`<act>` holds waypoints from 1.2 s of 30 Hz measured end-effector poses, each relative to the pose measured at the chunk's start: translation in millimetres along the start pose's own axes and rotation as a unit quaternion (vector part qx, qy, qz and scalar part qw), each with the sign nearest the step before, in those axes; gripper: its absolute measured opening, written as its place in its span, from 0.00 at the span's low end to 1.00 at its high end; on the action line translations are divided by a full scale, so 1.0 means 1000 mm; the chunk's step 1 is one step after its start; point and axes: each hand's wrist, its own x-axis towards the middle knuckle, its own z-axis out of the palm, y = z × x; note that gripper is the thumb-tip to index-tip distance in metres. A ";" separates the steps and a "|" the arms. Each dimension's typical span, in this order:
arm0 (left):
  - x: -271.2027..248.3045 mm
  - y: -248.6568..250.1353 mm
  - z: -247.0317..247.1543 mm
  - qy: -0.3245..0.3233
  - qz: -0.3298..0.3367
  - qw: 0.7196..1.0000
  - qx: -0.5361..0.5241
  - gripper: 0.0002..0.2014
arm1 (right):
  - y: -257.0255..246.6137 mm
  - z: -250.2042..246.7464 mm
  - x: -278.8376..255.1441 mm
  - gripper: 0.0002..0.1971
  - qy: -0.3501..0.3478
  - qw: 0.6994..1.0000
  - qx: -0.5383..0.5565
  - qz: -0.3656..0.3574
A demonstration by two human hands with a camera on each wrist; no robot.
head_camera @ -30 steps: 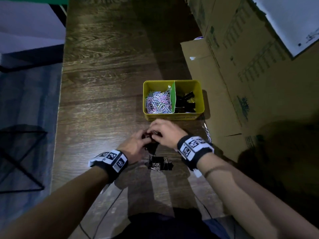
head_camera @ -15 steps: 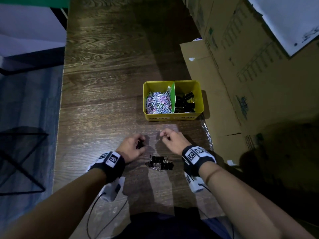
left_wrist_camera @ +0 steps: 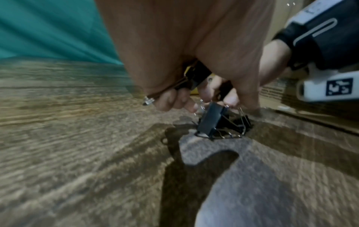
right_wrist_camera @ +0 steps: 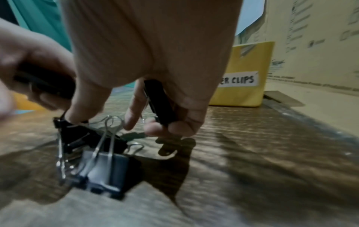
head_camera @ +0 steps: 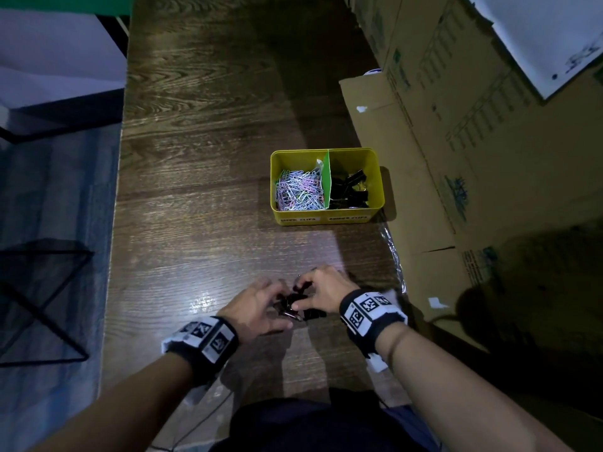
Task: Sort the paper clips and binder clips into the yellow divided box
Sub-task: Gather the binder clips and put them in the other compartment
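Observation:
The yellow divided box (head_camera: 326, 219) sits mid-table, pastel paper clips (head_camera: 298, 192) in its left half and black binder clips (head_camera: 349, 190) in its right half, split by a green divider (head_camera: 326, 177). A small pile of black binder clips (head_camera: 301, 309) lies near the table's front edge. My left hand (head_camera: 261, 305) curls its fingers round one black binder clip (left_wrist_camera: 196, 76) above the pile (left_wrist_camera: 215, 122). My right hand (head_camera: 321, 293) grips another black binder clip (right_wrist_camera: 160, 101) in curled fingers while its thumb touches the pile (right_wrist_camera: 101, 158).
Large cardboard boxes (head_camera: 473, 132) line the table's right side, with a flattened flap (head_camera: 391, 177) beside the yellow box. A strip of clear plastic (head_camera: 391, 252) lies by the flap. The wooden table (head_camera: 202, 158) has its left edge near a black wire frame (head_camera: 42, 298).
Both hands, apart half a second ago, have come together over the pile of binder clips. Each still holds a clip.

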 end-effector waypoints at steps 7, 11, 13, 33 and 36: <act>0.002 -0.002 0.021 0.078 -0.004 0.997 -0.003 0.15 | -0.006 0.013 0.003 0.14 0.042 0.999 -0.029 -0.004; -0.001 -0.010 0.017 0.106 -0.008 0.993 -0.050 0.13 | -0.008 0.015 0.001 0.15 0.050 0.998 -0.031 -0.013; -0.005 -0.014 0.012 0.121 -0.030 0.986 -0.115 0.11 | -0.011 0.015 -0.001 0.17 0.058 0.998 -0.020 -0.020; -0.014 0.010 -0.038 0.154 -0.133 0.678 -0.706 0.04 | 0.000 -0.010 0.006 0.11 0.139 0.972 0.182 0.050; -0.003 0.028 -0.034 0.120 -0.120 0.783 -0.599 0.09 | 0.018 -0.029 -0.004 0.06 0.198 0.896 0.390 0.073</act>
